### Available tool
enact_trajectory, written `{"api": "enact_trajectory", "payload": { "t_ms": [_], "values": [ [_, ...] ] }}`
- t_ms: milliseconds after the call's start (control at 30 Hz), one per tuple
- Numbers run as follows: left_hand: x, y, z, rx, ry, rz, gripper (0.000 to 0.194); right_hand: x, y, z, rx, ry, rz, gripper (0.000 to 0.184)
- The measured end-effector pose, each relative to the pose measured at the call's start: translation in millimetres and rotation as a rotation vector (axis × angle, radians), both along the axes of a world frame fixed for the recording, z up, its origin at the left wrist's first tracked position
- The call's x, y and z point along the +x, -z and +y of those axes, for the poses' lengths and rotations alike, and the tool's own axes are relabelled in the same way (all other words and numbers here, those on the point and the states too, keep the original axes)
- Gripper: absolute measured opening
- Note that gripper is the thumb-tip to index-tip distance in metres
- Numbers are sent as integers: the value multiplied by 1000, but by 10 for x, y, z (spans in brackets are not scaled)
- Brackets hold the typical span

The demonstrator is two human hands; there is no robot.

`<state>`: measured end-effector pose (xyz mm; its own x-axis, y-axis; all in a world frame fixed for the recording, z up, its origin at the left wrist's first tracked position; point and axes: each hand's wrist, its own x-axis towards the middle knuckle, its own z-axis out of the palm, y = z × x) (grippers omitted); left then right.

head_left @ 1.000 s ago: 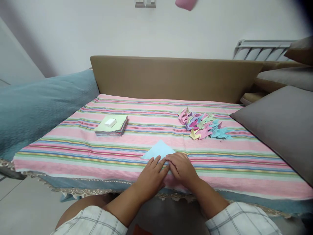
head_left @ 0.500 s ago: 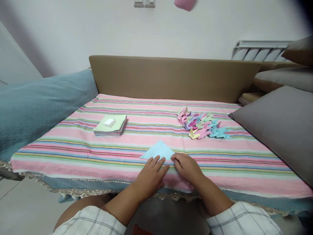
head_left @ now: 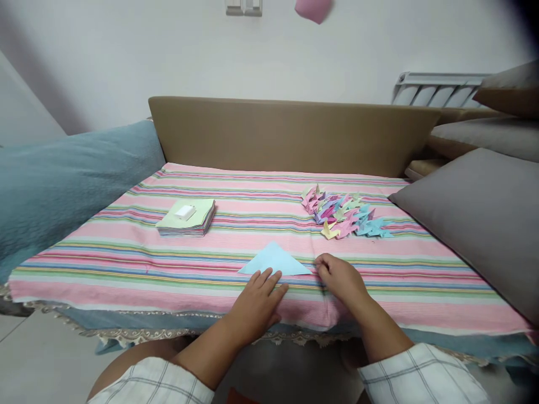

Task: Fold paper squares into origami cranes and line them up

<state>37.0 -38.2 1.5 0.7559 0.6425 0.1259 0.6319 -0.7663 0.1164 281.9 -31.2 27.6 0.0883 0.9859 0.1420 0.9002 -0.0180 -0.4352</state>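
A light blue sheet of paper [head_left: 274,259], folded into a triangle, lies flat on the striped cloth with its peak pointing away from me. My left hand [head_left: 261,297] is spread, its fingertips resting on the triangle's near edge. Just off the triangle's right corner, my right hand [head_left: 340,276] has its fingers curled together against the cloth. No paper shows in it, and the inside of its grip is hidden.
Folded paper cranes [head_left: 343,213] in several colours lie in a heap at the right. A stack of square paper [head_left: 185,221] with a small white box [head_left: 185,212] on top sits at the left. Grey cushions [head_left: 471,219] line the right side; a brown backrest [head_left: 286,137] stands behind.
My right hand has slid to the right, off the paper's right corner, which now shows. The left hand stays on the near edge. The view has shifted slightly.
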Motion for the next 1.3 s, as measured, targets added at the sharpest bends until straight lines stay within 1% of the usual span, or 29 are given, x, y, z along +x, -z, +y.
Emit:
{"api": "enact_trajectory", "payload": {
  "t_ms": [33,67,100,167,200,267,333,500,667,833,967,1133,1200,1300],
  "values": [
    [0,0,0,-2,0,1,70,-6,4,-2,64,-2,21,20],
    [1,1,0,-3,0,2,70,-27,11,-7,134,-37,49,21],
    [1,2,-1,-2,-1,2,70,-64,21,-15,205,-101,82,22],
    [2,6,-2,2,-1,-2,70,-177,54,-39,290,-297,119,25],
    [3,8,-3,5,-1,-5,70,-244,78,-51,314,-390,132,26],
    [4,5,-5,6,-3,-6,71,-372,138,-69,296,-553,125,29],
    [6,-7,-8,-3,-4,1,72,-464,201,-72,266,-604,113,31],
    [13,-62,-29,-45,-8,21,77,-509,280,-42,193,-543,106,32],
    [-15,-77,-32,-76,-3,27,82,-492,280,-34,191,-546,112,30],
    [-80,-83,12,-117,30,25,80,-501,286,-33,191,-554,121,26],
    [-85,-130,7,-162,-2,38,75,-500,300,-24,193,-548,130,25],
    [-58,-190,-30,-197,-35,62,80,-506,313,-21,193,-524,126,23],
    [-58,-188,-37,-195,-38,62,80,-505,321,-11,217,-495,121,22],
    [-65,-158,-39,-178,-36,64,78,-490,344,26,264,-368,96,21]
  ]
}}
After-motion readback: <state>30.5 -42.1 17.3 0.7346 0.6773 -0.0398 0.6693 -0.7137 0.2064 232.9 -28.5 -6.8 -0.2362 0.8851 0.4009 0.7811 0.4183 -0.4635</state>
